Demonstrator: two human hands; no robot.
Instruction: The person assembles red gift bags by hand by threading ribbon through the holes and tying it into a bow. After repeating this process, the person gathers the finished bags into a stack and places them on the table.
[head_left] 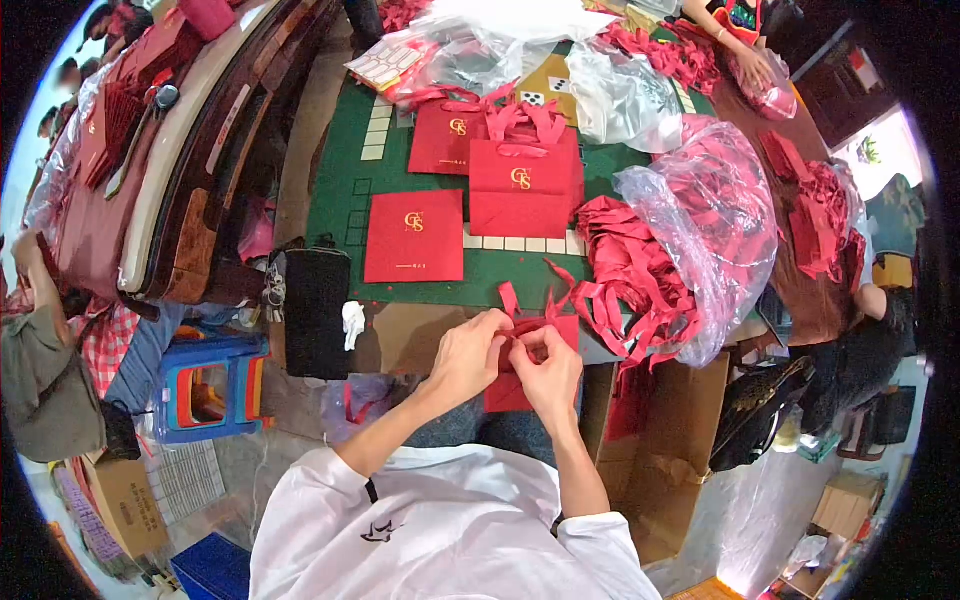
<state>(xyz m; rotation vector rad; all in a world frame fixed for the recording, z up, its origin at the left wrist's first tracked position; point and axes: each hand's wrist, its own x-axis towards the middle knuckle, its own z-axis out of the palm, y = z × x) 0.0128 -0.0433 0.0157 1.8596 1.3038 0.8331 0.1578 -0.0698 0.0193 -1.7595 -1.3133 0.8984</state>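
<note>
At the near table edge, my left hand (470, 352) and my right hand (548, 372) are close together, fingers pinched on a red ribbon (509, 298). Its loose ends stick up beyond my fingertips. A red paper bag (504, 396) lies beneath the hands, partly covered by them. Ahead of my left hand, a flat red bag (414, 240) with gold lettering rests on the green mat (335, 215). Another red bag with ribbon handles (520, 200) lies further back, overlapping others. To the right of my hands is a heap of red ribbons (625, 260).
A clear plastic sack (725, 240) of ribbons sits at the table's right. Below it stands an open cardboard box (655, 450). A black bag (317, 315) is at the left corner, near stacked stools (212, 385). Another person's hand (755, 70) is at the far right.
</note>
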